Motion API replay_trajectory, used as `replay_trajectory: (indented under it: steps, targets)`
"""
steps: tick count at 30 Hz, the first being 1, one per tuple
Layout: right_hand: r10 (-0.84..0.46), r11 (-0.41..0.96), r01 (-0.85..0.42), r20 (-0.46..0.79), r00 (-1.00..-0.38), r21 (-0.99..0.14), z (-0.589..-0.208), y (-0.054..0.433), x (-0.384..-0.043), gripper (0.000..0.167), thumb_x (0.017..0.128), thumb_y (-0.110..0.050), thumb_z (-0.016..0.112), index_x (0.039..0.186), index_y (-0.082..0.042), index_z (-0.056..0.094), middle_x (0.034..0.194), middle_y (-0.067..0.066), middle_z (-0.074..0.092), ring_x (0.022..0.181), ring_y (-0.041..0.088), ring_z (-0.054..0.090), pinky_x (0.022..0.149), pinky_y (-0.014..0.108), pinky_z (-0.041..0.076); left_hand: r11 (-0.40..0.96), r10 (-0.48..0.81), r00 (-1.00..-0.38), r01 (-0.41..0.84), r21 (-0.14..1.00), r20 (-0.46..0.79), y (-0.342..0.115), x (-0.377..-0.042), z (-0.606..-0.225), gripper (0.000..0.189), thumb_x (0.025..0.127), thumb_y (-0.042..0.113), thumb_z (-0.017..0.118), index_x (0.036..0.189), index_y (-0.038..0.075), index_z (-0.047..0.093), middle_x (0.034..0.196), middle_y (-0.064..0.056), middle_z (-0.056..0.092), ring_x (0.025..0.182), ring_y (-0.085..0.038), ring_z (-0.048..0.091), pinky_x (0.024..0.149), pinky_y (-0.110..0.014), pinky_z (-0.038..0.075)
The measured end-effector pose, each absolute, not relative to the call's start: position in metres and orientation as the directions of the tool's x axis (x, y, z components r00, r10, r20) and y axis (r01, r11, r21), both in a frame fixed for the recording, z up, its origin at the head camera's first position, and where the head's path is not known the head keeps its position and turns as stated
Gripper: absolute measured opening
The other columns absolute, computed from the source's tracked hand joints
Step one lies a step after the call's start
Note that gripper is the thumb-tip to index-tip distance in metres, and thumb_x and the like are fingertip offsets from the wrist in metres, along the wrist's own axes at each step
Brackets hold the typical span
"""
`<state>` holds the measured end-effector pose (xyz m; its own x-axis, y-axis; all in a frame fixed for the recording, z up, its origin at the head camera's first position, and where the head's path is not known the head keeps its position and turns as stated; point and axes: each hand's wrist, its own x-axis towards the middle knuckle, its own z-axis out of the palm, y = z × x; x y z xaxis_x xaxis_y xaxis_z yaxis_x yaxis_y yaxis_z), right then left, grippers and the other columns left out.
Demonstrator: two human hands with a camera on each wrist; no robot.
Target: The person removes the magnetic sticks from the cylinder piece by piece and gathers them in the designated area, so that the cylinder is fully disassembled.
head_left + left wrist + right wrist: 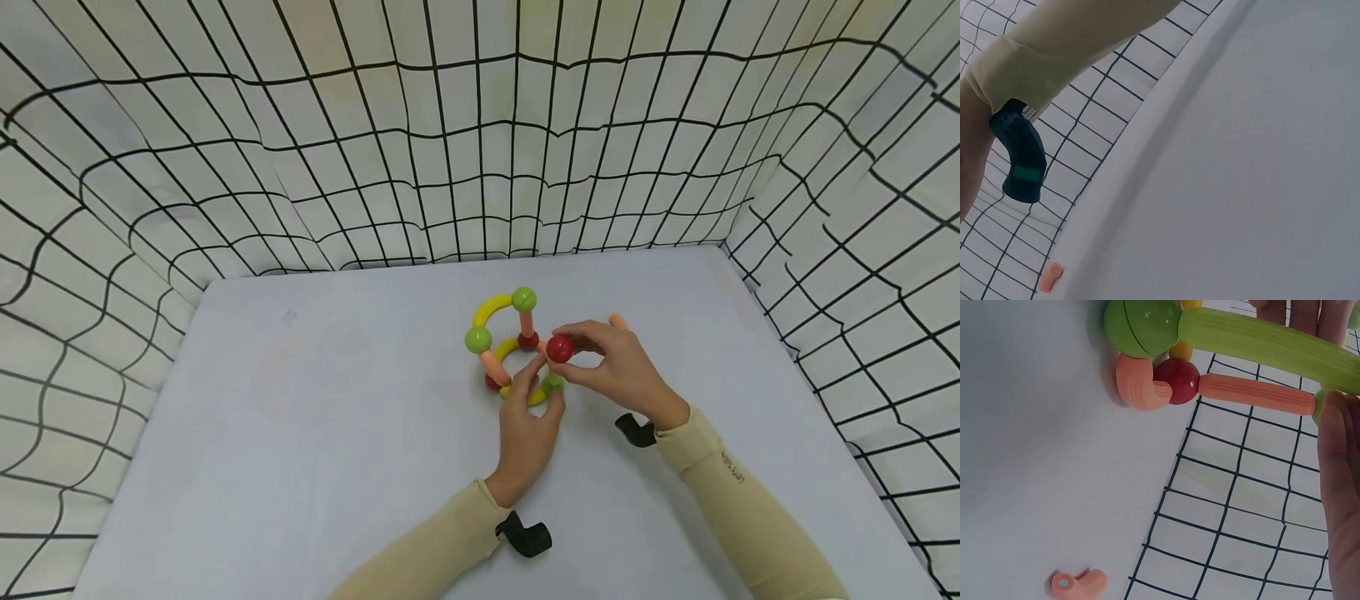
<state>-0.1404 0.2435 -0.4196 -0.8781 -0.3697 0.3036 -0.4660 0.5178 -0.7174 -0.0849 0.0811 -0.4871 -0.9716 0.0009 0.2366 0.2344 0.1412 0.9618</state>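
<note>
A toy frame of balls and sticks stands on the white table, with green balls (477, 339), red balls (528, 341), yellow curved sticks (491, 307) and salmon sticks (493, 367). My right hand (618, 371) pinches a red ball (559, 348) at the frame's near right side. Just left of it, my left hand (527, 437) grips the frame, thumb and fingers around its near right part. A long green stick (1260, 347) runs from a green ball (1141, 325) toward the hands in the right wrist view. The left wrist view leaves the left fingers out.
A loose curved salmon piece (1080, 584) lies on the table, partly hidden behind the right hand in the head view. Black wire mesh (450, 167) borders the table (337, 400) at the back and sides. Black wrist cameras (636, 430) hang below both sleeves.
</note>
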Motion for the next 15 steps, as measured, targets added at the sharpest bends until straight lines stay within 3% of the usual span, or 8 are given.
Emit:
replay_trajectory:
  steps: [12, 15]
  targets:
    - [-0.383, 0.534, -0.479, 0.307, -0.872, -0.696, -0.42, 0.244, -0.142, 0.05, 0.08, -0.011, 0.089, 0.127, -0.007, 0.07, 0.115, 0.008, 0.077, 0.1, 0.025, 0.077, 0.119, 0.074, 0.018, 0.11, -0.045, -0.968, 0.239, 0.965, 0.245, 0.091, -0.091, -0.492, 0.039, 0.107, 0.014, 0.056, 0.145, 0.011, 0.056, 0.145, -0.008, 0.061, 0.137, -0.026, 0.057, 0.112, -0.047, 0.052]
    - [-0.384, 0.536, -0.485, 0.312, -0.869, -0.691, -0.418, 0.244, -0.142, 0.051, 0.08, -0.01, 0.089, 0.127, -0.008, 0.069, 0.116, 0.007, 0.077, 0.1, 0.023, 0.077, 0.12, 0.064, 0.034, 0.072, -0.074, -0.97, 0.227, 0.971, 0.232, 0.095, -0.091, -0.495, 0.038, 0.106, 0.019, 0.058, 0.143, 0.012, 0.057, 0.144, -0.008, 0.061, 0.135, -0.026, 0.058, 0.111, -0.046, 0.053]
